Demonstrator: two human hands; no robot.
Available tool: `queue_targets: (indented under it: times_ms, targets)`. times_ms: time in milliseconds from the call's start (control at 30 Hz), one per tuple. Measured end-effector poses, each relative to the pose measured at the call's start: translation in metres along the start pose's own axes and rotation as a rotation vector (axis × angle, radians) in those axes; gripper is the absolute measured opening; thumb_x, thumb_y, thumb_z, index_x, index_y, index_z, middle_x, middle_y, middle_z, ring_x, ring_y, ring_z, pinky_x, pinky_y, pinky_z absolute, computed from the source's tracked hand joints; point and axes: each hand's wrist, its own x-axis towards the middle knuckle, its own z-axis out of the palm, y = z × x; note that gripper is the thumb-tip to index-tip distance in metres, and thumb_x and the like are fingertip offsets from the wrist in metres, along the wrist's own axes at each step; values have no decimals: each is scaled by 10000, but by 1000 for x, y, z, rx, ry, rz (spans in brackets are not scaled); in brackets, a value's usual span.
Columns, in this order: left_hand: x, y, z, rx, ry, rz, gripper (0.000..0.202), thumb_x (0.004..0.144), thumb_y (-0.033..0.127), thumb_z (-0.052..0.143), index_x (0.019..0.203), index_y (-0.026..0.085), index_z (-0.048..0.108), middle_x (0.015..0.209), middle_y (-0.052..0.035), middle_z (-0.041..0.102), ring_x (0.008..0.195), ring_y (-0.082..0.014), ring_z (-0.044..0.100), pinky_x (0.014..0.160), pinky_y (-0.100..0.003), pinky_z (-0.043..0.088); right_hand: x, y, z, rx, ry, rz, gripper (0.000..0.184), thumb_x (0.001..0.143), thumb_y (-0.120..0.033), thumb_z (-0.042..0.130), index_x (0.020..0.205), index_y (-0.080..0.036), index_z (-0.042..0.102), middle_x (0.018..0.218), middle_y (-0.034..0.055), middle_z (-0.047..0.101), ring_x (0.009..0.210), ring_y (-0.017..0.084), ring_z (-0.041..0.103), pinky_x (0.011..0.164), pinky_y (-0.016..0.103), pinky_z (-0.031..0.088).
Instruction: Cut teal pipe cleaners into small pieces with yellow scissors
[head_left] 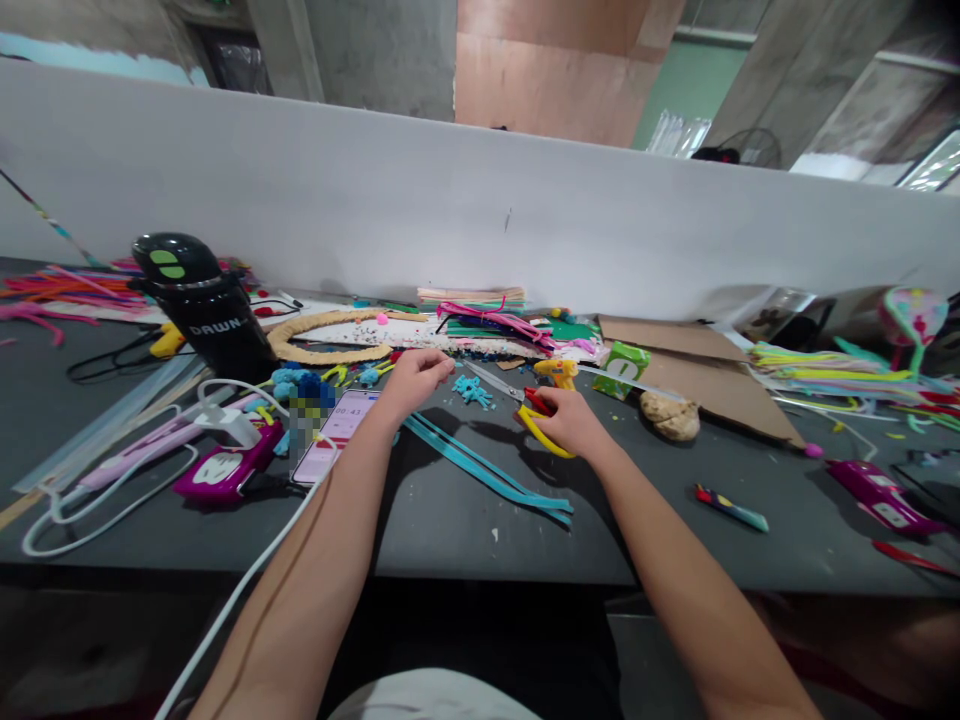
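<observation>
While the right hand (pixel 568 422) is gripping the scissors (pixel 514 391) by their handles, blades pointing leftward, the left hand (pixel 422 380) is bending its fingers; I cannot tell whether they're pinching anything. Small blue pieces (pixel 472 392) are lying between both hands, blue strips (pixel 517 493) nearer the person.

Gap between strips (pixel 517 493) and scissors (pixel 534 402)

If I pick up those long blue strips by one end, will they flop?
The blue strips would probably sag, being long and thin. They're likely light, looking so narrow. They may separate, since their ends spread apart.
</observation>
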Motion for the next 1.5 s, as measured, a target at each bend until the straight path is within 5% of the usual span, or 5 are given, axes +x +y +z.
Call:
queue_targets:
  times_ms: [1233,1500]
  targets:
    - [0,2,-1,8,-13,6,291,757,418,612,651,148,619,595,6,551,569,-111,457,547,-246,353,3,1,3,-21,-36,-29,266,738,-395,630,632,-185,507,607,-19,474,580,119,354,544,264,252]
    - [0,1,-1,9,-13,-14,285,759,411,604,654,147,621,593,5,546,576,-116,461,548,-251,344,3,1,4,-17,-33,-6,330,743,-467,635,629,-191,494,586,-23,452,571,122,354,539,266,251]
